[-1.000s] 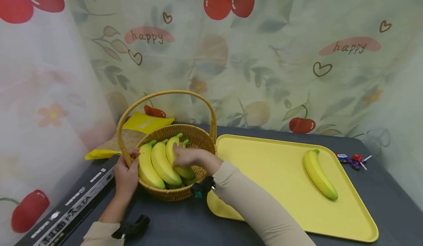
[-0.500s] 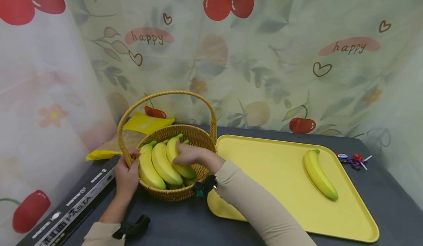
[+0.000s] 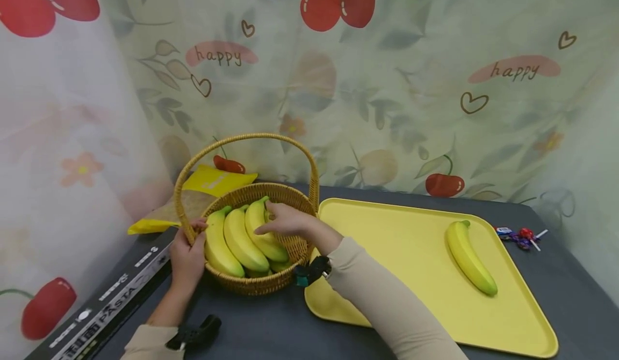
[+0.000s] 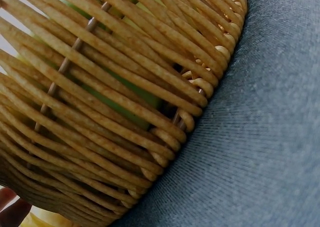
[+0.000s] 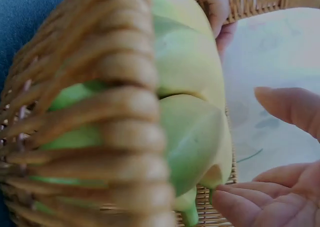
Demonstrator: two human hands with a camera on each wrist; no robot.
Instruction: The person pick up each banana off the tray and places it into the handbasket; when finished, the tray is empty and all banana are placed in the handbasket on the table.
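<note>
A woven basket point(image 3: 290, 201) with a tall handle stands on the dark table and holds several yellow-green bananas point(image 3: 237, 239). My left hand point(image 3: 186, 252) grips the basket's rim at the left foot of the handle. My right hand point(image 3: 285, 221) lies over the rightmost banana in the basket. In the right wrist view its fingertips point(image 5: 250, 207) touch the stem end of the bananas point(image 5: 195, 137), and the thumb point(image 5: 290, 109) stands apart from them. One more banana point(image 3: 470, 258) lies on the yellow tray point(image 3: 387, 242). The left wrist view shows only the basket wall point(image 4: 100, 112).
A black pasta box point(image 3: 96, 306) lies at the front left, beside the basket. A yellow bag point(image 3: 213, 180) sits behind the basket. Wrapped lollipops point(image 3: 519, 236) lie beyond the tray's far right corner. A printed cherry curtain closes off the back and the left.
My right hand has slid a little back and right over the bananas, toward their stem ends. The left hand keeps its hold on the rim.
</note>
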